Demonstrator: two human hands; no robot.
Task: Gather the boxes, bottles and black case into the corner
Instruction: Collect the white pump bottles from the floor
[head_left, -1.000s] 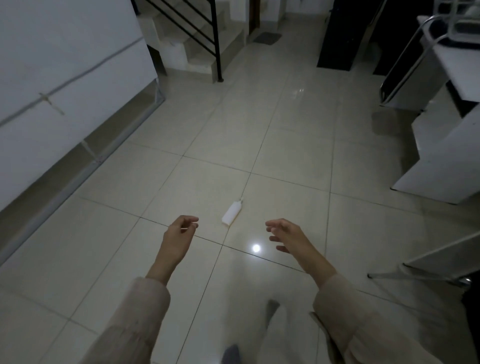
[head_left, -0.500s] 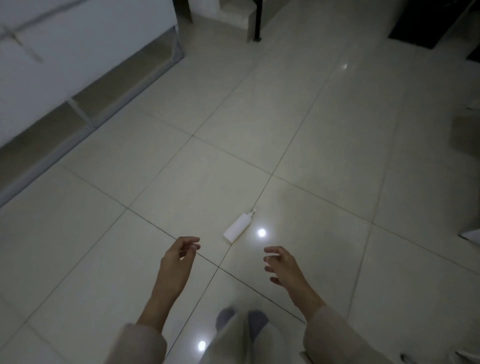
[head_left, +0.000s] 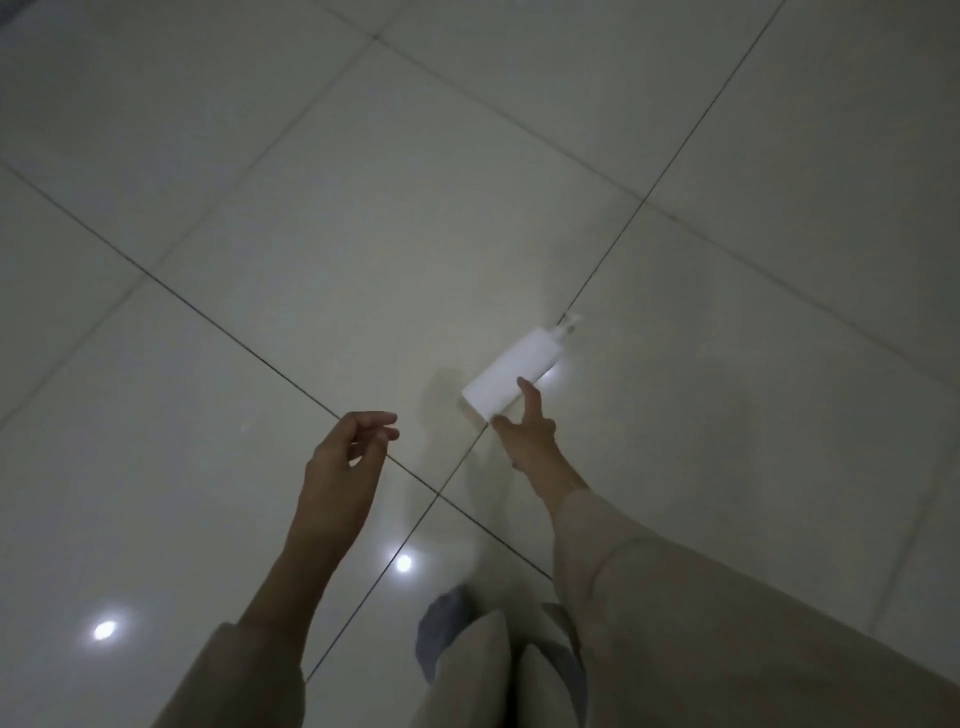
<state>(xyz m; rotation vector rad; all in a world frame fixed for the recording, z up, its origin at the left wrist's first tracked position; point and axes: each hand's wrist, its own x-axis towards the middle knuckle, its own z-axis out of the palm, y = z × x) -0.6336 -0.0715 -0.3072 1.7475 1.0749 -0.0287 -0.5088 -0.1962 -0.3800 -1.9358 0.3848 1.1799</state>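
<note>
The white pump bottle (head_left: 511, 375), probably light and slick, is best grabbed mid-body by the open right hand (head_left: 524, 434) reaching it, left hand (head_left: 345, 457) loosely curled, empty.

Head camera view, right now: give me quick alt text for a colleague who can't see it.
A person's right hand reaches down with fingers spread to a white pump bottle lying on its side on a glossy tiled floor, fingertips at its base, not yet closed around it. The left hand hangs loosely curled and empty beside it; socked feet show below.
</note>
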